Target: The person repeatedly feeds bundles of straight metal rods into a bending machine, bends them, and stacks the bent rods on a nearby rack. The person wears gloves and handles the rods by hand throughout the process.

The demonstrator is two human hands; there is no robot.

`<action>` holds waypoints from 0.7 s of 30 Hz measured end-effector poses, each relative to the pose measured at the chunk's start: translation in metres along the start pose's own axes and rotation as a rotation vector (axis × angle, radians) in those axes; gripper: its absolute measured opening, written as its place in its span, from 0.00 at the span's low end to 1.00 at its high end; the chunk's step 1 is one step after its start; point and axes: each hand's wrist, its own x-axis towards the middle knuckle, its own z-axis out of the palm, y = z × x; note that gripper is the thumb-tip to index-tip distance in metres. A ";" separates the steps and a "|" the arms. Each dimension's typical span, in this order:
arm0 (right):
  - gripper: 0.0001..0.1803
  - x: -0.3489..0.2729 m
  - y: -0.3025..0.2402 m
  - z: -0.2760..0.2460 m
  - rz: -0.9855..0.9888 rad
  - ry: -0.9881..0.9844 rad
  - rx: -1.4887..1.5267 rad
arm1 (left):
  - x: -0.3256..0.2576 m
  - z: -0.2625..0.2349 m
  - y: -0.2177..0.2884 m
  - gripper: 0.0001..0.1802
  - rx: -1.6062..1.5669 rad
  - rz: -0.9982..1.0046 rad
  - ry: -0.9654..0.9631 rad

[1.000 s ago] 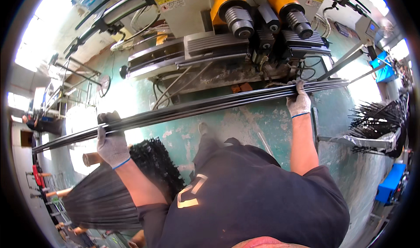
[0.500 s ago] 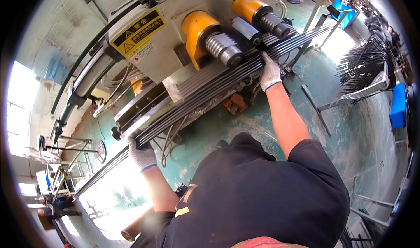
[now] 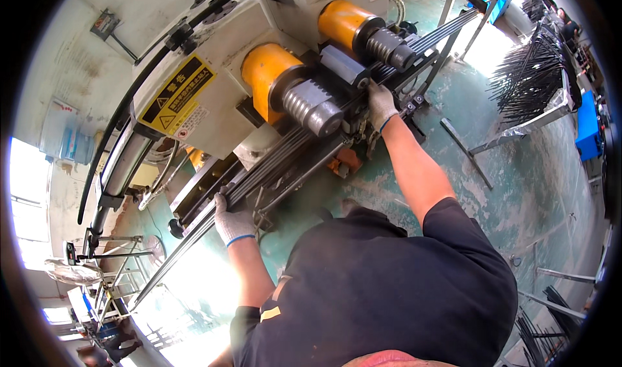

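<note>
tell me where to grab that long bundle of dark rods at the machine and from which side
Grip the bundle of rods at two spread points, from the near open side, as the left hand and right hand do. It is long and thin, so one grip would likely let it sag. The yellow rollers block the far side.

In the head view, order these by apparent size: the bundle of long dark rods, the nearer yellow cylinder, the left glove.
1. Bundle of long dark rods, spanning most of the picture.
2. Nearer yellow cylinder.
3. Left glove, smallest, though it is nearer the camera, so its true size is unsure.
</note>
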 end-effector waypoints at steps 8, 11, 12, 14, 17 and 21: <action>0.25 0.013 0.000 0.006 -0.063 0.078 -0.070 | 0.001 -0.020 0.030 0.23 -0.207 -0.126 -0.226; 0.24 0.033 0.013 -0.008 -0.066 0.112 -0.133 | 0.029 -0.069 0.079 0.21 -0.107 0.117 0.014; 0.24 0.037 0.018 -0.008 -0.031 0.125 -0.138 | 0.041 -0.092 0.093 0.19 -0.073 0.203 0.057; 0.23 0.027 0.015 0.005 0.015 0.176 -0.074 | 0.041 -0.099 0.090 0.18 -0.004 0.263 0.074; 0.16 0.019 0.022 0.005 0.025 0.176 -0.114 | 0.039 -0.085 0.064 0.18 0.003 0.277 -0.002; 0.20 0.004 0.031 0.002 -0.084 0.077 -0.020 | 0.021 -0.053 0.016 0.18 0.028 0.169 -0.112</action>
